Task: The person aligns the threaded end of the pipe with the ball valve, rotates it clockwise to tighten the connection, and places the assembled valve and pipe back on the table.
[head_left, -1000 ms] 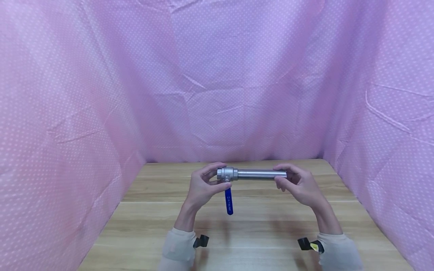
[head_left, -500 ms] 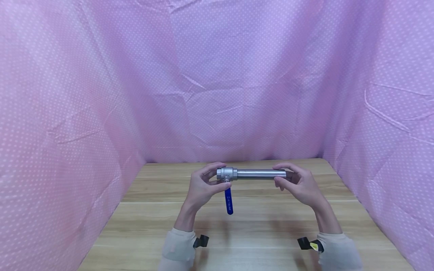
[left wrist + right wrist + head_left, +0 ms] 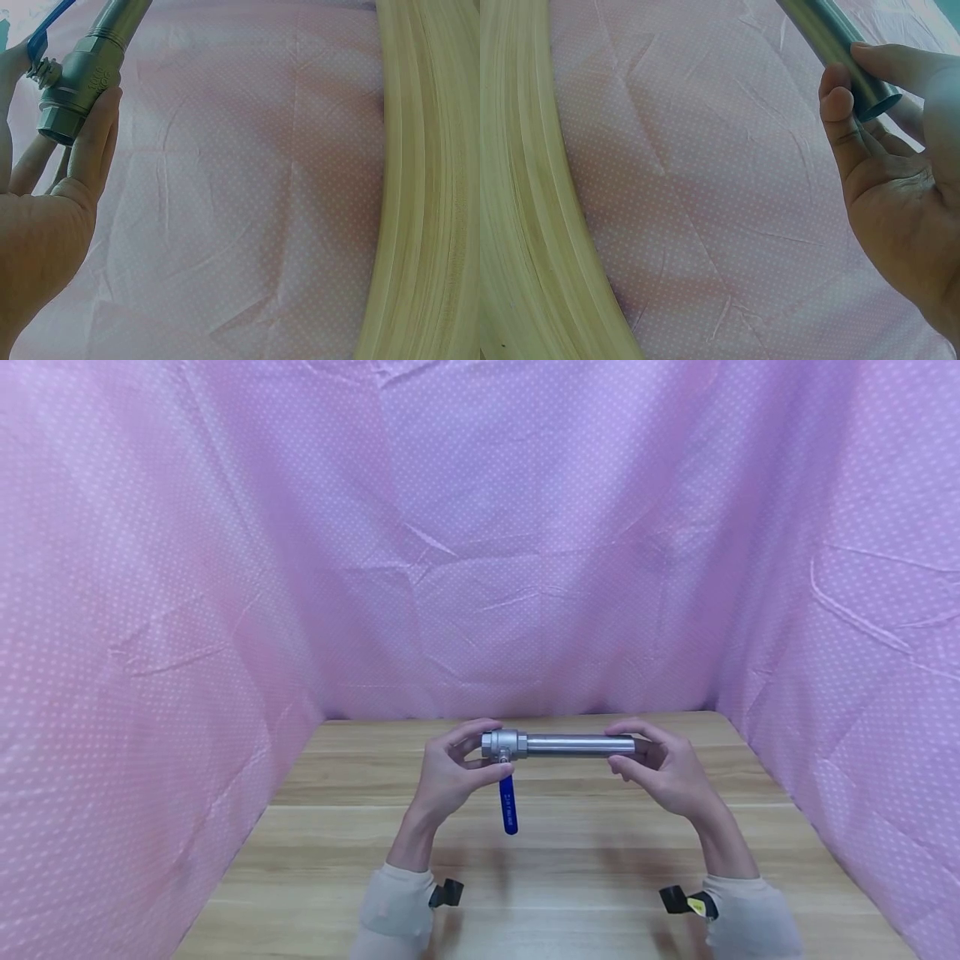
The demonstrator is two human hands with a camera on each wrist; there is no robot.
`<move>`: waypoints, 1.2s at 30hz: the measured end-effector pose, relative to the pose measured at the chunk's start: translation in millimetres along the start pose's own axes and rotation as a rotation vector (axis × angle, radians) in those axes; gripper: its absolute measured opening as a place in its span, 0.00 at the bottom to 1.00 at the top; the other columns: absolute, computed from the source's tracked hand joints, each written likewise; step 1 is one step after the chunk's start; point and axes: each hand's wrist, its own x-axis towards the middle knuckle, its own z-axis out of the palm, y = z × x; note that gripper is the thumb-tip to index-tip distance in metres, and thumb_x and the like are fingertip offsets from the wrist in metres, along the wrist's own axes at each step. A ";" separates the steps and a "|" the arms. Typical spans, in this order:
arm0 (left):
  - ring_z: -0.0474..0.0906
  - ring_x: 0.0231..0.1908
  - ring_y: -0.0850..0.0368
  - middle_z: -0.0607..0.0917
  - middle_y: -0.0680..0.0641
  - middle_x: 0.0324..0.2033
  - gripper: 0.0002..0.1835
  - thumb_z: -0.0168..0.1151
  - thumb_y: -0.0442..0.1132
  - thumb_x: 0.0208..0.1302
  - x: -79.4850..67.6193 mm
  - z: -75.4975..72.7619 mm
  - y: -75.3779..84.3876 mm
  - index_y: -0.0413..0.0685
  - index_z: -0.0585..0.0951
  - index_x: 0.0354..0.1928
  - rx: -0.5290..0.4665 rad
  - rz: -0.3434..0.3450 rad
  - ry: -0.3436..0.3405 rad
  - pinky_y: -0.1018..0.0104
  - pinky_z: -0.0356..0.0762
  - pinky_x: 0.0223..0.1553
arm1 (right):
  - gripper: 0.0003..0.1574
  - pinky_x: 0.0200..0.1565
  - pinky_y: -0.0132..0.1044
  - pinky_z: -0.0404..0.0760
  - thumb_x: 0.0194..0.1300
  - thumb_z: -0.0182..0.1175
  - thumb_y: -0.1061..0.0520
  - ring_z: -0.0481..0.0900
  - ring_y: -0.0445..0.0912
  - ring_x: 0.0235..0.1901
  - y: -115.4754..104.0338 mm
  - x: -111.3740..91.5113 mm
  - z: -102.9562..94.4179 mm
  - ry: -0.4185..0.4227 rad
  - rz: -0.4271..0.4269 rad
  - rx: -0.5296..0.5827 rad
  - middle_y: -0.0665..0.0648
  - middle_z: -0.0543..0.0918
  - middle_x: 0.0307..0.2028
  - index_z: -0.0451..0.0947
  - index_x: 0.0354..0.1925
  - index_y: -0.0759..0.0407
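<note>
My left hand (image 3: pixel 446 768) grips a steel ball valve (image 3: pixel 505 743) by its body, the thumb at the base of the blue lever handle (image 3: pixel 508 806), which points toward me. From the valve's right end a straight steel pipe (image 3: pixel 570 745) runs level to my right hand (image 3: pixel 667 768). The right fingers and thumb pinch the pipe near its free end, whose hollow mouth shows in the right wrist view. The left wrist view shows threads (image 3: pixel 106 36) where the pipe enters the valve (image 3: pixel 79 82). Valve and pipe are held up over the table.
A light wood-grain table (image 3: pixel 570 893) lies below the hands. Pink dotted cloth (image 3: pixel 480 543) hangs behind it and along both sides. A small black camera mount sits on each wrist, such as the left one (image 3: pixel 447 893).
The right thumb and fingers shift slightly on the pipe. The valve, pipe and left hand hold nearly the same place.
</note>
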 end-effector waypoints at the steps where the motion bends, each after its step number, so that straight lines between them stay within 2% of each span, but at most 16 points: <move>1: 0.88 0.65 0.51 0.81 0.26 0.70 0.34 0.83 0.23 0.57 0.1 0.0 -0.3 0.37 0.85 0.68 0.002 0.000 0.000 0.53 0.94 0.63 | 0.26 0.30 0.32 0.90 0.68 0.69 0.80 0.90 0.36 0.33 0.1 0.1 0.0 0.001 -0.001 0.001 0.47 0.91 0.35 0.82 0.62 0.72; 5: 0.88 0.66 0.48 0.81 0.27 0.70 0.33 0.83 0.24 0.58 -0.3 -0.1 -0.9 0.38 0.86 0.68 0.012 -0.002 0.005 0.53 0.94 0.64 | 0.25 0.30 0.32 0.89 0.69 0.68 0.80 0.87 0.36 0.30 0.4 0.9 0.4 -0.004 -0.007 0.010 0.50 0.89 0.32 0.82 0.62 0.73; 10: 0.88 0.67 0.44 0.78 0.23 0.70 0.32 0.83 0.25 0.58 -1.1 0.2 -0.2 0.42 0.87 0.67 0.011 -0.008 0.006 0.53 0.94 0.64 | 0.23 0.29 0.32 0.88 0.70 0.67 0.80 0.85 0.39 0.28 0.2 1.4 1.0 -0.005 -0.018 0.009 0.54 0.87 0.30 0.82 0.61 0.73; 16: 0.88 0.67 0.46 0.81 0.26 0.69 0.32 0.83 0.25 0.58 -1.1 0.4 -0.2 0.41 0.87 0.67 0.014 -0.006 0.006 0.53 0.93 0.64 | 0.21 0.27 0.32 0.85 0.71 0.67 0.78 0.82 0.43 0.25 -0.2 0.9 1.2 0.008 -0.027 -0.026 0.56 0.86 0.29 0.84 0.60 0.71; 19: 0.87 0.67 0.43 0.81 0.26 0.69 0.32 0.83 0.25 0.58 -0.9 0.7 -0.7 0.40 0.87 0.67 0.017 -0.005 0.004 0.54 0.93 0.64 | 0.19 0.26 0.32 0.85 0.73 0.66 0.77 0.82 0.43 0.25 -0.4 0.6 1.2 0.013 -0.027 -0.040 0.56 0.86 0.29 0.85 0.59 0.69; 23: 0.87 0.68 0.41 0.82 0.29 0.69 0.34 0.82 0.25 0.58 -1.5 1.3 -0.4 0.33 0.84 0.68 0.022 -0.001 0.000 0.54 0.93 0.64 | 0.18 0.26 0.32 0.84 0.74 0.65 0.77 0.82 0.44 0.24 0.5 0.2 1.7 0.023 -0.031 -0.026 0.57 0.86 0.28 0.85 0.58 0.70; 26: 0.88 0.66 0.45 0.83 0.32 0.68 0.35 0.82 0.25 0.58 -1.8 1.7 0.2 0.28 0.82 0.69 0.021 0.002 -0.002 0.54 0.93 0.64 | 0.18 0.26 0.32 0.84 0.73 0.66 0.77 0.82 0.43 0.24 1.4 -0.4 2.0 0.033 -0.025 -0.012 0.57 0.87 0.28 0.85 0.58 0.70; 32: 0.88 0.65 0.49 0.83 0.32 0.68 0.34 0.83 0.25 0.58 -1.8 1.9 -0.3 0.32 0.84 0.68 0.023 -0.001 0.003 0.54 0.93 0.64 | 0.20 0.27 0.32 0.86 0.73 0.66 0.77 0.83 0.43 0.24 0.6 0.1 0.9 0.018 -0.012 0.008 0.58 0.87 0.28 0.84 0.60 0.70; 36: 0.88 0.65 0.48 0.83 0.33 0.68 0.33 0.83 0.25 0.58 -2.3 1.5 -1.1 0.39 0.86 0.67 0.026 0.002 0.007 0.54 0.94 0.64 | 0.24 0.29 0.32 0.89 0.71 0.70 0.76 0.88 0.40 0.29 -0.3 0.6 -0.6 -0.006 0.009 -0.008 0.54 0.90 0.33 0.84 0.62 0.68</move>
